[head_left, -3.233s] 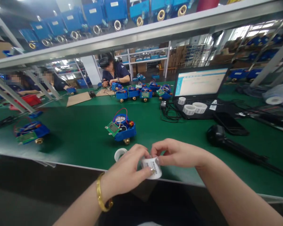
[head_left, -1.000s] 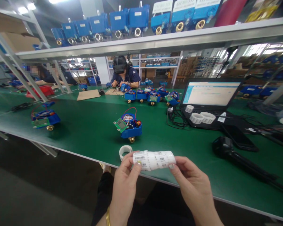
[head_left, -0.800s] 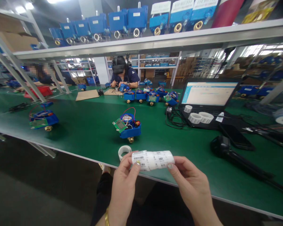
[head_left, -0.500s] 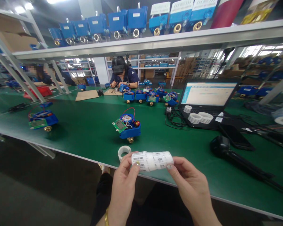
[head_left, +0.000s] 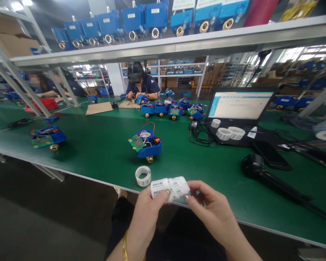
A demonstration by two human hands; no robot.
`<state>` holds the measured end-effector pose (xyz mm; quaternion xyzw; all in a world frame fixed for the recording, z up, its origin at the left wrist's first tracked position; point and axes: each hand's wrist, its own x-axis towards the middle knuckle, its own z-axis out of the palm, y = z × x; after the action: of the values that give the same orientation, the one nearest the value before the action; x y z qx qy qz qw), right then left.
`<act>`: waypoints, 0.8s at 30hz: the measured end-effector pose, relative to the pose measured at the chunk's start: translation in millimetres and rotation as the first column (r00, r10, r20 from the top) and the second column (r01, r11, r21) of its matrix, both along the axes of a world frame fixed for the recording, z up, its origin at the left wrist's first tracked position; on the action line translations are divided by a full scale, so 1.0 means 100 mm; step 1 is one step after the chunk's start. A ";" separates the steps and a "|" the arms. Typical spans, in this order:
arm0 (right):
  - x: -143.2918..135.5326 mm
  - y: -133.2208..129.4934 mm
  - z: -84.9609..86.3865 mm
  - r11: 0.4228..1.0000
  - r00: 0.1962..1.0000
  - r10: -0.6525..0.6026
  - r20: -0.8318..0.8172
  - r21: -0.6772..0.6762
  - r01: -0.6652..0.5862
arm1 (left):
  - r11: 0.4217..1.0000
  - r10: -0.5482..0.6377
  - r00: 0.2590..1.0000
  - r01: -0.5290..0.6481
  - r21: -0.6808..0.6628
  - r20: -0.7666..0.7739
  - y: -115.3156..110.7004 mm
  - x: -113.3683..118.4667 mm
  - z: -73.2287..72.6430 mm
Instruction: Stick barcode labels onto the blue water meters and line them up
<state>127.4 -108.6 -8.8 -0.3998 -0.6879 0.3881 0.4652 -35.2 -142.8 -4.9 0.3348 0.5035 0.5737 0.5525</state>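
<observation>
Landmark: blue housing (head_left: 150, 151). Near edge of bench (head_left: 92, 152) slants across in front of it; smooth green top extends left to a 2nd blue housing (head_left: 55, 137), right to a black scanner (head_left: 252, 165). Label strip (head_left: 176, 186) held in front and slightly right of landmark, by the near edge; long axis crosswise, right end slightly higher, printed face visible. Left grip (head_left: 149, 210) pinches its left part, thumb on top; right grip (head_left: 210, 208) at the right end, cannot tell whether pinching. Strip white, curved. 1 white ring-shaped label roll (head_left: 139, 180) just in front of landmark; brass fitting (head_left: 150, 159) beneath it.
</observation>
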 end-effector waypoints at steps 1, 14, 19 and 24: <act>0.00 0.00 -0.01 1.000 1.000 -0.001 0.009 -0.008 0.001 | 1.000 -0.010 1.000 0.011 -0.013 0.014 0.00 0.01 0.00; 0.00 0.02 -0.02 0.994 0.988 -0.052 -0.144 -0.106 0.037 | 1.000 -0.022 0.993 0.023 0.010 -0.112 0.01 0.00 0.02; -0.03 -0.02 -0.06 0.988 0.984 -0.080 -0.158 -0.144 0.057 | 0.999 -0.034 0.999 0.033 -0.032 -0.023 0.00 0.02 0.00; -0.03 0.01 -0.12 0.989 0.974 -0.085 -0.211 -0.133 0.058 | 0.997 -0.071 0.970 0.071 -0.007 -0.232 -0.03 -0.01 0.09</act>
<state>124.3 -107.4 -21.0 -0.4083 -0.5925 0.4546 0.5249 -36.1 -145.5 4.2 0.4178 0.5521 0.5107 0.5098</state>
